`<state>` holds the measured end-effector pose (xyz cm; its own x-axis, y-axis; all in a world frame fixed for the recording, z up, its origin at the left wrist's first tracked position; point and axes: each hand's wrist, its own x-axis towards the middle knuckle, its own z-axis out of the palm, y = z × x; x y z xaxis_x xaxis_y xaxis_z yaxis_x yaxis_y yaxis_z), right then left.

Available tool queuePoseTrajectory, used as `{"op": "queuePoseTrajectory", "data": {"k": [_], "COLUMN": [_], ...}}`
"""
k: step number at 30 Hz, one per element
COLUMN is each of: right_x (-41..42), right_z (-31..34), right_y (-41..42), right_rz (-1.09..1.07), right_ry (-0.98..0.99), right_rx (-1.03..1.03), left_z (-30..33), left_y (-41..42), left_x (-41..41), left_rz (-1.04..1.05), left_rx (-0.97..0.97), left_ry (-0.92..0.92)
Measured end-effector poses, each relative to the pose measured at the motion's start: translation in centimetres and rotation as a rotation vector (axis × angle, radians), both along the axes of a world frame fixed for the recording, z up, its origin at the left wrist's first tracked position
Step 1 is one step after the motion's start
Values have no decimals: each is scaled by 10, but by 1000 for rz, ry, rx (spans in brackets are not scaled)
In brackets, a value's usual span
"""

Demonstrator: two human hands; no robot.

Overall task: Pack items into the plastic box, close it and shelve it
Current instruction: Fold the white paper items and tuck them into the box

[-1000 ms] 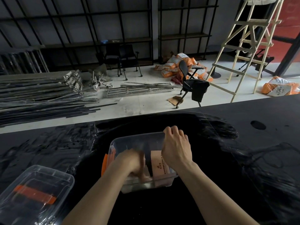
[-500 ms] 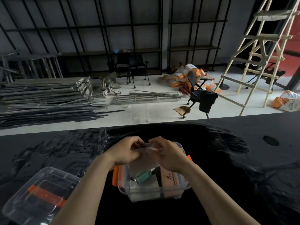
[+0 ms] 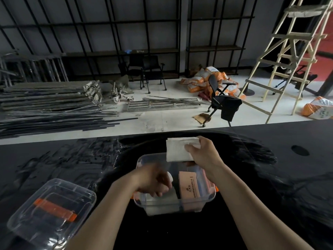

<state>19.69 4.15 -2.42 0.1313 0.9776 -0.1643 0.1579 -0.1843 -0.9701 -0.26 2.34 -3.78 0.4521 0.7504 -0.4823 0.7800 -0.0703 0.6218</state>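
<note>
A clear plastic box [image 3: 196,204] with orange side latches stands open on the black table [image 3: 270,177]. Inside it, a pink carton [image 3: 189,186] stands upright on the right. My right hand [image 3: 203,154] holds a white folded packet [image 3: 177,148] above the box's far rim. My left hand [image 3: 153,181] is blurred, down inside the box's left half, fingers curled over pale items there; whether it grips anything is unclear. The box's clear lid [image 3: 52,208] with an orange handle lies upside down at the lower left.
Beyond the table's far edge the floor holds metal bars [image 3: 50,112], a black office chair [image 3: 221,101], orange sacks [image 3: 203,82] and a wooden ladder [image 3: 288,56]. Black shelving [image 3: 126,42] lines the back wall. A round hole [image 3: 300,150] marks the table at right.
Both hands were together over the box; now my right hand has lifted the white packet up and away, and my left hand has dropped into the box's left side.
</note>
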Motion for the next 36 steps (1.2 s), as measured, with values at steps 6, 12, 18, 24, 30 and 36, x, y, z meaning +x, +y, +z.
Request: {"op": "queuePoseTrajectory", "data": {"k": [6,12,18,24,30,36], "right_x": [0,3,3,1,2,3], "right_z": [-12,-13,-15,-14,-14,-14], "right_y": [-11,-16,-13,-11,-10,-10], "right_rz": [8,32,-27,-12,-38,-18], "right_ry": [-172,-205,-185,-200,-153,-149], "right_rx": [6,40,60,23,15,5], "left_z": [-23,-21,-16,-14,-5,1], "left_y": [8,3,8,6,7,4], "left_x": [35,44,40,38,23,20], "left_rz": [-267,-352,-332,-351,-156,-204], "left_rx": [-111,329,720,578,484,582], "left_ry": [328,525,762,722,527,653]}}
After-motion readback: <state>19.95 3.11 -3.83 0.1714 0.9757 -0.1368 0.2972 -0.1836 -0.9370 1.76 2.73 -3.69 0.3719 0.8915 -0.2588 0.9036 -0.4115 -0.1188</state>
